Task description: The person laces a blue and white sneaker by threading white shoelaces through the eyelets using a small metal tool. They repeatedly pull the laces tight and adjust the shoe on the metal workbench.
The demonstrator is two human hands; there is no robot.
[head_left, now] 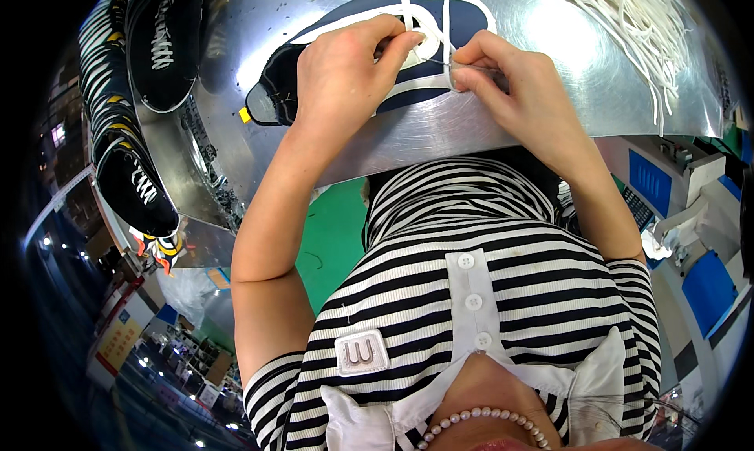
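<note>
A dark blue and white shoe upper (452,15) lies sideways on the metal table, with its dark heel opening to the left. White shoelace (446,27) runs up from it past the far edge of view. My left hand (345,74) rests over the upper, thumb and forefinger pinched on it beside the white eyelet part. My right hand (526,82) is closed on a thin metal tool, mostly hidden in the fingers; its fine dark shaft (433,60) reaches across the upper to my left fingertips. The tool's tip cannot be made out.
A bundle of loose white laces (620,19) spreads over the right of the metal table (369,157). At the left stand a laced black shoe (161,54) and a row of stacked shoes (133,188). Green floor (334,231) shows below the table edge.
</note>
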